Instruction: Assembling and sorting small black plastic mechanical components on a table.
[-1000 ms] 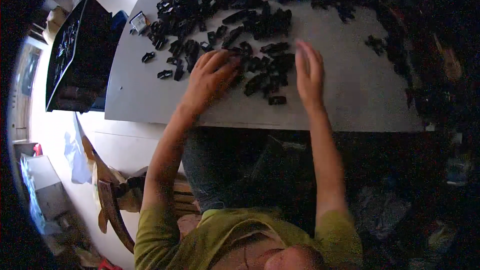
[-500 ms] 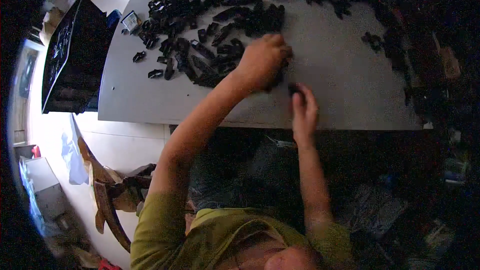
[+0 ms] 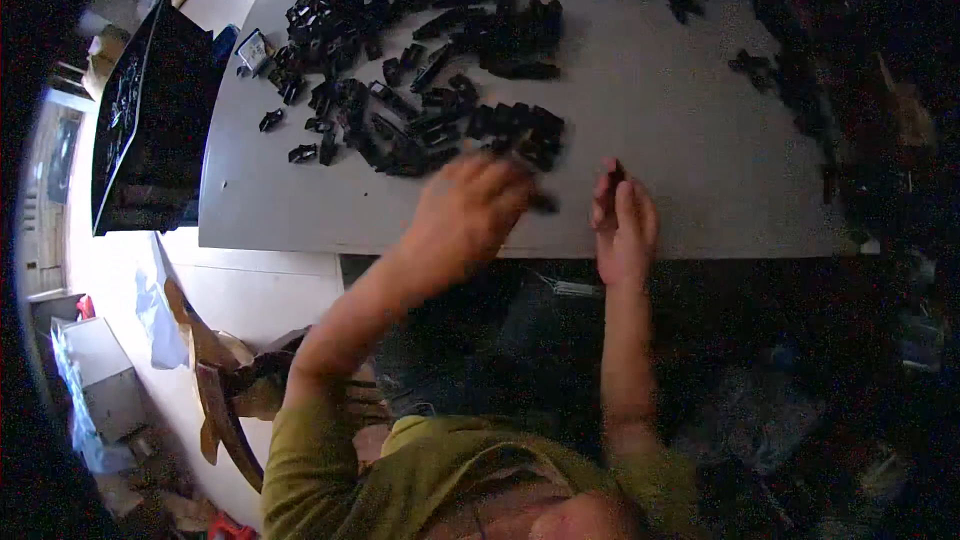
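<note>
Over the near edge of the grey table (image 3: 640,120), my left hand (image 3: 465,210) is curled palm down, slightly blurred. A small black plastic part (image 3: 543,202) sticks out at its fingertips. To its right, my right hand (image 3: 628,230) is raised with its fingers up, pinching a small dark piece (image 3: 618,172) between thumb and fingers; most of that piece is hidden. Just beyond my left hand lies a cluster of black plastic parts (image 3: 515,125), some lined up side by side.
A large heap of black parts (image 3: 340,10) covers the table's far left, and more line its far and right edges (image 3: 790,90). A small white-labelled box (image 3: 254,52) sits at the left edge. A black crate (image 3: 150,120) stands left of the table, a wooden chair (image 3: 215,390) below it.
My left hand has drawn back toward me and left from the cluster, uncovering the parts there. My right hand has shifted slightly right, its fingers closed on the dark piece.
</note>
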### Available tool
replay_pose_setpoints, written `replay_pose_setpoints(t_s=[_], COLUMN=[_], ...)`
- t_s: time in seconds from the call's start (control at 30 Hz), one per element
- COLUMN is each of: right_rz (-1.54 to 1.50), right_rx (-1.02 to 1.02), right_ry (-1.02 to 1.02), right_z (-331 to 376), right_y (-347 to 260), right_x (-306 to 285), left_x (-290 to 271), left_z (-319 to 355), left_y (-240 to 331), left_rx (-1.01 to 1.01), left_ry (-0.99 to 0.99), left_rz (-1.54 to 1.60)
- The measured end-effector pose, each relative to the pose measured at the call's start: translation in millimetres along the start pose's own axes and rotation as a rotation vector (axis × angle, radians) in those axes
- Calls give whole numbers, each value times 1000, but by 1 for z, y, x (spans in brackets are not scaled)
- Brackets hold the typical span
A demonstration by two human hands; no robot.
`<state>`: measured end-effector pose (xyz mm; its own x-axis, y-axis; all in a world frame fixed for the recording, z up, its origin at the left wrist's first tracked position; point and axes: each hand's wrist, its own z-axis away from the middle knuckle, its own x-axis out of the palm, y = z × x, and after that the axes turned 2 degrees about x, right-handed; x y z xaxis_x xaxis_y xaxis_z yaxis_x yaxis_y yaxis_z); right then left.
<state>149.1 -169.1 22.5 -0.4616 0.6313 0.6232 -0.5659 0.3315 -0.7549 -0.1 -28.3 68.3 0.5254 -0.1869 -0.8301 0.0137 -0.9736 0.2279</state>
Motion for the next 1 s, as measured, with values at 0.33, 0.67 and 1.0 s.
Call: replay_pose_setpoints(t_s=[0.33,0.67,1.0], right_rz=[1330,1511,1557], right_rx=[-552,-430,-706], right_ry=[-527,-687,-366], right_z=[20,22,-2], right_y=[13,2,20], right_x=[33,38,54], left_x=[2,6,-10], left_z=[64,67,67], left_y=[5,-8,-24], left_rx=[-412,-364,-399], left_ry=[-34,-62,144], left_rz=[477,625,114])
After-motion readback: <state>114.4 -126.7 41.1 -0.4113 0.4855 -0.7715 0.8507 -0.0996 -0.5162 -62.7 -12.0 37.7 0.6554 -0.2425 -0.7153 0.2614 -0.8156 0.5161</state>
